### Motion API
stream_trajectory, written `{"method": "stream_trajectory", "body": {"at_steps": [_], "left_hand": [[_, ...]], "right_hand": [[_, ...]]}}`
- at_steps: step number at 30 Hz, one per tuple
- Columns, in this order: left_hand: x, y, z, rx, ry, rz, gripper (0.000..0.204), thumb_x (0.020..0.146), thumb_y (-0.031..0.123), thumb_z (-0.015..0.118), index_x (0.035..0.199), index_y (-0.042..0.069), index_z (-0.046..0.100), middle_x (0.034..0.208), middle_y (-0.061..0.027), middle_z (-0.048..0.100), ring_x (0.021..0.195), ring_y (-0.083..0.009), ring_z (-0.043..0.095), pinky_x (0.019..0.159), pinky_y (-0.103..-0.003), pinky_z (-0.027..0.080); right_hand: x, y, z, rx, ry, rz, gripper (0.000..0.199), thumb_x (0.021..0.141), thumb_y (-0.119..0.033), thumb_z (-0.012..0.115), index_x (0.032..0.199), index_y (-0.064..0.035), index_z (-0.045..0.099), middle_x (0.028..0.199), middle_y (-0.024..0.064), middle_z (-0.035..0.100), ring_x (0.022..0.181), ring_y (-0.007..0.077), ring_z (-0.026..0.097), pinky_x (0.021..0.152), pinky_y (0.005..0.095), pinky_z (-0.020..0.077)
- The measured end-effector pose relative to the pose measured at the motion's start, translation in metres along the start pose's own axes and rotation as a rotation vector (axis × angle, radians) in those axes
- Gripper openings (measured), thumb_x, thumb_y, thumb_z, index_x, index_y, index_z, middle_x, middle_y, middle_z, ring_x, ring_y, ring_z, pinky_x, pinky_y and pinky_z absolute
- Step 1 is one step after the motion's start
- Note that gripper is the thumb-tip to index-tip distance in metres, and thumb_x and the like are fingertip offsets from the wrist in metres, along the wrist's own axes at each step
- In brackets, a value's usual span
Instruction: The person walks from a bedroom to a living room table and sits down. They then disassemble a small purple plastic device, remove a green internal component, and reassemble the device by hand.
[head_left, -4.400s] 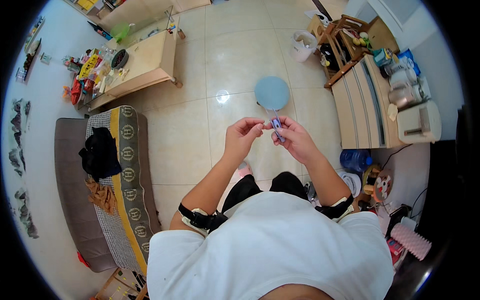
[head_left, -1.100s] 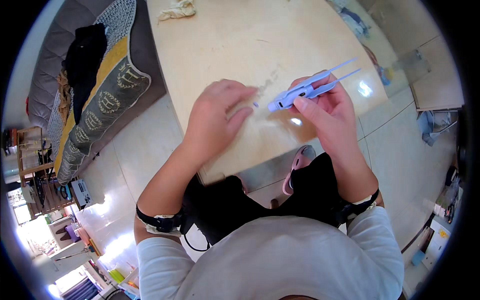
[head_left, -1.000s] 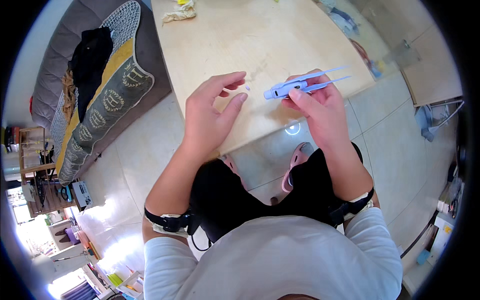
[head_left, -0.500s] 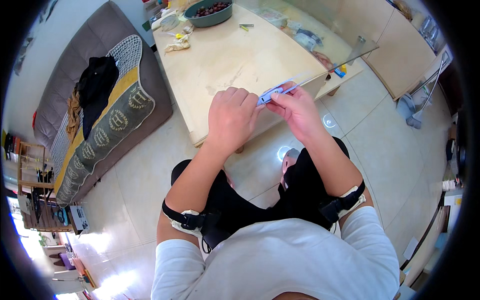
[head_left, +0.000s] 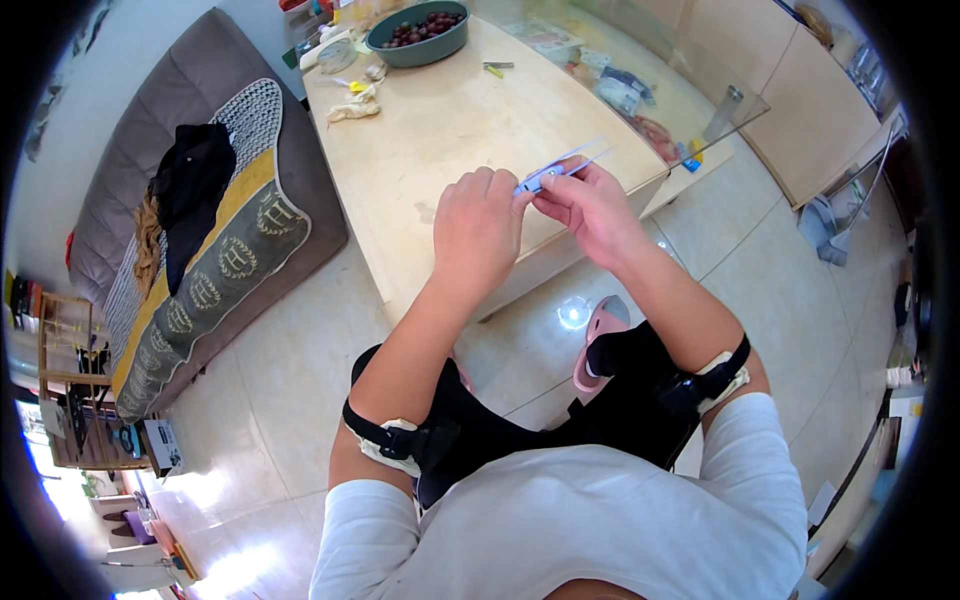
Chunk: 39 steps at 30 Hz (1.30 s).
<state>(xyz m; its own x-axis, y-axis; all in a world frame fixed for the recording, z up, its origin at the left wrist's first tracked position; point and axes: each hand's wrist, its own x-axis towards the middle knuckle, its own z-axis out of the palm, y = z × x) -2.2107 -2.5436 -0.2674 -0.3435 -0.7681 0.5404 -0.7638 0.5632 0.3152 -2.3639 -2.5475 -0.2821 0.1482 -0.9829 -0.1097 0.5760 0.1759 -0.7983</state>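
Above the near edge of the pale wooden table (head_left: 440, 130), my two hands meet around a small light-blue tool (head_left: 535, 183) with two long thin prongs pointing away to the right. I cannot tell its exact kind. My right hand (head_left: 592, 205) pinches its body between thumb and fingers. At its left end, the closed fingers of my left hand (head_left: 478, 225) grip it, and the back of that hand hides most of the fingertips.
A grey-green bowl of dark red round fruit (head_left: 420, 56) stands at the table's far end, near crumpled cream-coloured pieces (head_left: 355, 105). A small metal and yellow-green item (head_left: 496, 68) lies nearby. A glass panel (head_left: 725, 125) edges the right. A grey sofa (head_left: 300, 200) stands left.
The view has shifted slightly. Both hands still hold the blue tool, whose prongs now show farther apart. My right foot in its pink shoe shows more, farther right.
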Motion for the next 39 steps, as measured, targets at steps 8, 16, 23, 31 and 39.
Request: {"method": "stream_trajectory", "body": {"at_steps": [8,16,23,31,39], "left_hand": [[0.014,-0.007,0.018,-0.066,0.159,-0.022,0.020,0.087,0.020,0.050,0.075,0.003,0.048,0.071,-0.0135,0.049,0.067,-0.0321,0.047,0.060,-0.041,0.037],[0.023,-0.015,0.027,-1.201,-0.297,-0.955,0.038,0.093,0.032,0.040,0.068,0.004,0.047,0.055,-0.0038,0.044,0.052,-0.0197,0.043,0.049,-0.031,0.036],[0.017,-0.005,0.030,-0.665,0.051,-0.381,0.020,0.087,0.018,0.055,0.076,0.002,0.051,0.063,-0.0055,0.053,0.056,-0.0166,0.051,0.051,-0.029,0.040],[0.021,-0.002,0.028,-0.265,-0.052,-0.209,0.009,0.083,0.009,0.056,0.086,0.001,0.052,0.075,-0.0143,0.055,0.063,-0.0274,0.054,0.057,-0.034,0.044],[0.023,-0.001,0.027,-0.217,-0.011,-0.101,0.016,0.082,0.018,0.057,0.081,0.004,0.050,0.073,-0.0136,0.054,0.060,-0.0304,0.052,0.054,-0.037,0.042]], "right_hand": [[0.017,-0.013,0.008,-0.078,0.039,0.006,0.025,0.079,-0.009,0.066,0.094,-0.0020,0.048,0.089,0.0076,0.059,0.082,0.0146,0.060,0.074,0.0263,0.0520],[0.024,0.008,-0.002,-0.080,0.070,-0.172,0.026,0.077,-0.006,0.067,0.094,-0.0012,0.047,0.091,0.0098,0.060,0.081,0.0151,0.060,0.075,0.0262,0.0522],[0.027,0.004,-0.013,-0.052,0.122,-0.120,0.025,0.078,-0.006,0.066,0.093,-0.0031,0.047,0.091,0.0088,0.060,0.082,0.0140,0.060,0.075,0.0256,0.0521],[0.024,-0.003,-0.012,-0.002,0.096,-0.107,0.024,0.078,-0.006,0.066,0.093,-0.0048,0.047,0.091,0.0085,0.061,0.082,0.0137,0.060,0.074,0.0251,0.0522],[0.025,-0.001,-0.016,-0.009,0.107,-0.131,0.024,0.078,-0.007,0.066,0.094,-0.0051,0.047,0.090,0.0079,0.061,0.082,0.0133,0.060,0.073,0.0250,0.0524]]}}
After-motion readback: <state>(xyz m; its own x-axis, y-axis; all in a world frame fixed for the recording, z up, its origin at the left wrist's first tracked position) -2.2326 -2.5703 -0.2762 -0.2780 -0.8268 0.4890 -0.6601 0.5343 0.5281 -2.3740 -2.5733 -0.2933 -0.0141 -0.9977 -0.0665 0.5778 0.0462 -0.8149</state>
